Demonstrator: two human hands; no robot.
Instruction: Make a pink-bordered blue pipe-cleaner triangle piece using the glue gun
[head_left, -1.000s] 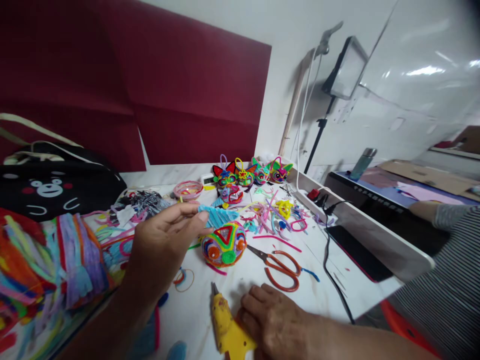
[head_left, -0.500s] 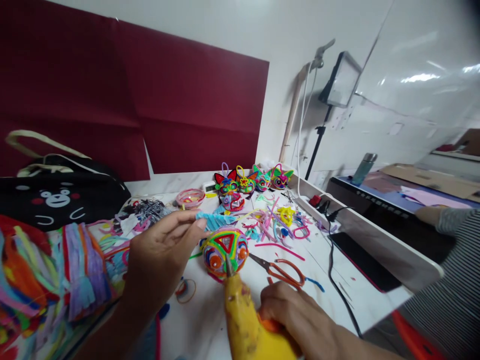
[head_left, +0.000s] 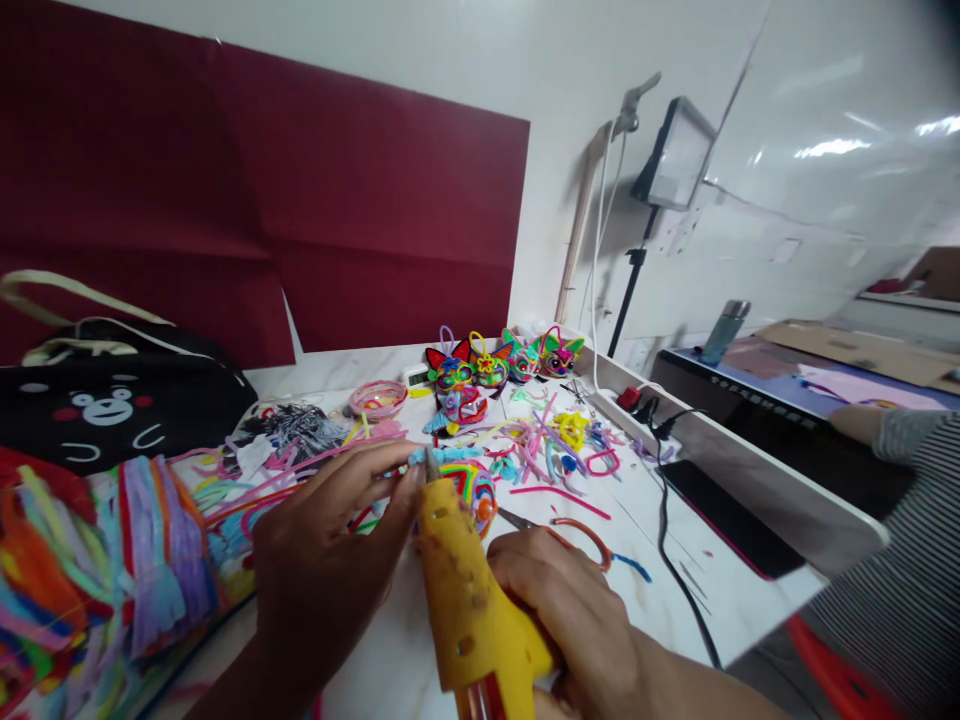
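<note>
My right hand point(head_left: 570, 610) is wrapped round a yellow glue gun point(head_left: 469, 590), its metal nozzle pointing up and away from me. Between the thumb and fingers of my left hand point(head_left: 337, 540) is a light blue pipe cleaner piece point(head_left: 457, 456). The nozzle tip is at this blue piece, beside my left fingertips; whether they touch I cannot tell. Behind the gun, partly hidden, lies a round multicoloured pipe cleaner head point(head_left: 480, 490) with orange eyes. Orange-handled scissors point(head_left: 581, 535) lie just right of it.
Several finished colourful heads point(head_left: 491, 365) stand at the back by the wall. Loose pipe cleaners point(head_left: 555, 440) are scattered in the middle. Bundled pipe cleaners point(head_left: 154, 550) and a black bag point(head_left: 112, 410) sit left. A black cable point(head_left: 664, 540) and a phone point(head_left: 731, 515) lie right, near a person's striped sleeve point(head_left: 907, 435).
The glue gun has moved up and left, from in front of the multicoloured head to the blue piece. My left hand still pinches that piece.
</note>
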